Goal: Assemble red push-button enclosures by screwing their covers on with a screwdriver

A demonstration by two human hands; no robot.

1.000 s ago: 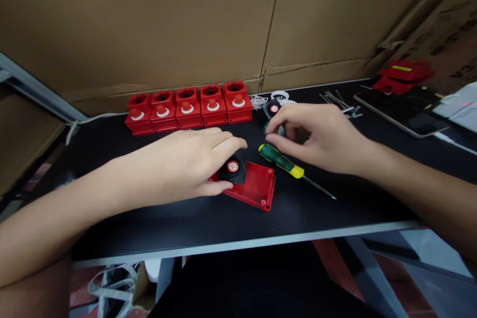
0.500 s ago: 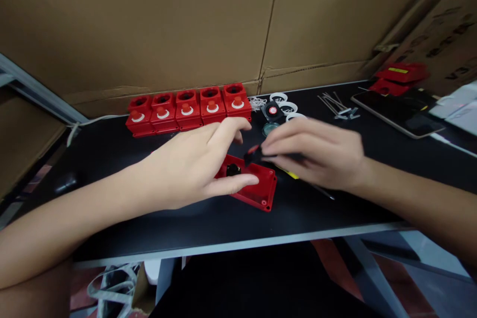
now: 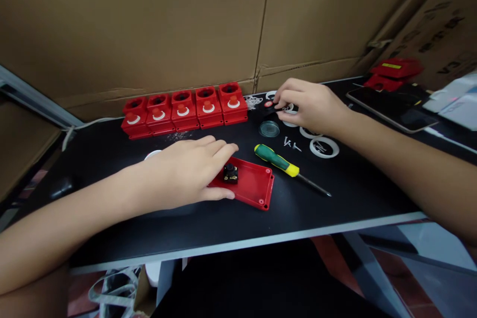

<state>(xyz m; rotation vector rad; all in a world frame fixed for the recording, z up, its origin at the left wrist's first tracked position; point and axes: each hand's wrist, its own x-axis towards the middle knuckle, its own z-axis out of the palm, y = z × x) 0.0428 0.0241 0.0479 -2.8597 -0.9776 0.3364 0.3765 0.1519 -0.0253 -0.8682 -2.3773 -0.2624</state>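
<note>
My left hand [image 3: 194, 171] straddles the left end of a red plastic cover [image 3: 253, 184], thumb on the near edge and fingers over the far one. Inside this shallow, open-side-up cover sits a small black switch block [image 3: 230, 174] with metal terminals. At the back of the table, my right hand [image 3: 307, 104] pinches a black part [image 3: 269, 105] with a round red and white face, partly covered by the fingers. White rings [image 3: 324, 147] lie beneath and beside that hand. Just in front of the part lies a clear round lens [image 3: 269, 129].
A green and yellow screwdriver [image 3: 278, 160] lies right of the cover, near loose screws [image 3: 290, 143]. Several red boxes with buttons [image 3: 182, 110] stand in a row against the cardboard. A phone [image 3: 391, 109] and another red part [image 3: 395, 73] are at the right.
My right hand has moved from above the cover to the back with the black part, uncovering the screwdriver and screws. My left hand has shifted slightly left and settled on the cover.
</note>
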